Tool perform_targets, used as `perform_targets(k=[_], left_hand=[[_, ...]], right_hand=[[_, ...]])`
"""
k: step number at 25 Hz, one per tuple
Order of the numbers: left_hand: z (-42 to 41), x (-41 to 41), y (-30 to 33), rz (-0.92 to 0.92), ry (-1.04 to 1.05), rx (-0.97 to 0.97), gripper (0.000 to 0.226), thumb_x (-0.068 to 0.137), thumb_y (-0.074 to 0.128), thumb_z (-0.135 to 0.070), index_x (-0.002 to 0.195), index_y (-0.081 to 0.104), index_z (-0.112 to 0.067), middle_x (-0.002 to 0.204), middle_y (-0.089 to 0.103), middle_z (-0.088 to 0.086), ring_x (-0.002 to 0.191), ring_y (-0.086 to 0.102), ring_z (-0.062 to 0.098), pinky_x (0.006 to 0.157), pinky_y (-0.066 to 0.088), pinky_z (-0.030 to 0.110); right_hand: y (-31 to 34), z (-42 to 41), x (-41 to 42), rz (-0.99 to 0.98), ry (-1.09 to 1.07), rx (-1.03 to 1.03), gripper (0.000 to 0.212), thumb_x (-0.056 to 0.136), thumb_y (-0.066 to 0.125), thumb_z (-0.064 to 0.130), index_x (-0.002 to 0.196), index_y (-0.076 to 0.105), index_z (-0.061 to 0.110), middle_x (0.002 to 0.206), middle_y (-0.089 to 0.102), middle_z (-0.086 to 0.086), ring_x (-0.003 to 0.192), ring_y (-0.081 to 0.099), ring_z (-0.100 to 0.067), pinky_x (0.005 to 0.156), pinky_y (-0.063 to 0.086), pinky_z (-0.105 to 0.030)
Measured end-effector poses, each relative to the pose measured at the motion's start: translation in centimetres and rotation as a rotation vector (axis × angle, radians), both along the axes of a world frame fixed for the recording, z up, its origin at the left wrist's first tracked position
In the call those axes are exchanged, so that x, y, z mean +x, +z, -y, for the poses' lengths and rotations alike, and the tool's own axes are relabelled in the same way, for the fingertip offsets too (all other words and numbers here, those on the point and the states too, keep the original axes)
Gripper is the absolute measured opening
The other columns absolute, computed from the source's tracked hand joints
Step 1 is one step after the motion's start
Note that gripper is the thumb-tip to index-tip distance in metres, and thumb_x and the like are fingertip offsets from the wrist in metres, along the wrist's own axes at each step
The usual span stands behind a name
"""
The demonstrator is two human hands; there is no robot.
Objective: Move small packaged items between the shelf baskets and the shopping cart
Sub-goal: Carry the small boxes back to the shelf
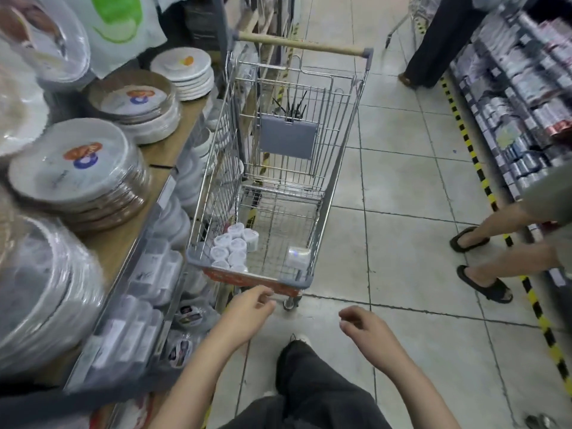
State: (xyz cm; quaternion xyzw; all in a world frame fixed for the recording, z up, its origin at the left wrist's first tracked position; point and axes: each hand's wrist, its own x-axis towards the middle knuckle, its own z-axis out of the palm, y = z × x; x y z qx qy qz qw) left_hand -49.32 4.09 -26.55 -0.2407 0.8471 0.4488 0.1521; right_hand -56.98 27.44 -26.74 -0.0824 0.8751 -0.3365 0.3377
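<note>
Head: both hands (247, 308) prob. empty.

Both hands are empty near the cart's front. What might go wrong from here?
The left hand reaching for the cart could nudge it toward the bystander's feet close on the right. The lone pack lies apart from the cluster and could slide. The plate stacks sit near the left elbow.

One shopping cart (337, 168) stands at twelve o'clock. It holds about eight white round packs (233, 247) and one clear pack (297, 257). Two hands show at six o'clock: left hand (247, 314), right hand (368, 331).
</note>
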Motion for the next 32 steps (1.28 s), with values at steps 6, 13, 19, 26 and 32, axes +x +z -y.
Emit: perform_targets(k=[6, 13, 19, 26, 32], left_hand=[[5.5, -4.2, -2.9, 0.078, 0.128, 0.014, 0.024, 0.092, 0.057, -0.017, 0.116, 0.061, -0.012, 0.11, 0.063, 0.001, 0.103, 0.06, 0.015, 0.091, 0.047, 0.028], [9.7, -11.2, -10.1, 0.198, -0.004, 0.016, 0.026, 0.093, 0.056, -0.023, 0.118, 0.06, -0.017, 0.113, 0.065, -0.002, 0.1, 0.059, 0.011, 0.086, 0.045, 0.023], [9.9, -18.3, -17.9, 0.274, -0.21, 0.003, 0.033, 0.094, 0.053, -0.025, 0.127, 0.054, -0.017, 0.117, 0.063, -0.002, 0.097, 0.059, 0.01, 0.086, 0.048, 0.026], [7.8, -24.5, -28.6, 0.24, -0.411, -0.074, 0.056, 0.083, 0.063, -0.027, 0.134, 0.041, -0.021, 0.128, 0.05, 0.002, 0.116, 0.052, 0.02, 0.095, 0.046, 0.038], [7.5, -26.4, -33.6, 0.189, -0.567, -0.185, 0.075, 0.083, 0.065, -0.022, 0.146, 0.024, -0.016, 0.143, 0.036, 0.006, 0.125, 0.042, 0.024, 0.102, 0.041, 0.039]], right_hand=[[-1.2, 7.2, -7.9, 0.023, 0.158, 0.004, 0.021, 0.092, 0.054, 0.02, 0.111, 0.062, 0.02, 0.104, 0.061, 0.009, 0.099, 0.057, -0.009, 0.081, 0.041, -0.018], [-5.2, 11.6, -12.5, 0.099, 0.088, 0.043, 0.023, 0.092, 0.054, 0.019, 0.114, 0.061, 0.018, 0.11, 0.064, 0.006, 0.102, 0.059, -0.009, 0.093, 0.045, -0.024], [-9.4, 15.6, -14.4, 0.06, 0.056, 0.073, 0.03, 0.094, 0.052, 0.019, 0.123, 0.056, 0.02, 0.124, 0.058, 0.009, 0.111, 0.053, -0.005, 0.094, 0.04, -0.018], [-15.4, 18.8, -15.9, 0.0, 0.122, 0.284, 0.032, 0.096, 0.043, 0.027, 0.127, 0.049, 0.02, 0.128, 0.051, 0.003, 0.116, 0.051, -0.015, 0.095, 0.039, -0.028], [-18.7, 19.8, -17.7, 0.011, 0.15, 0.387, 0.036, 0.096, 0.04, 0.026, 0.131, 0.044, 0.02, 0.128, 0.051, -0.001, 0.116, 0.05, -0.021, 0.092, 0.041, -0.031]])
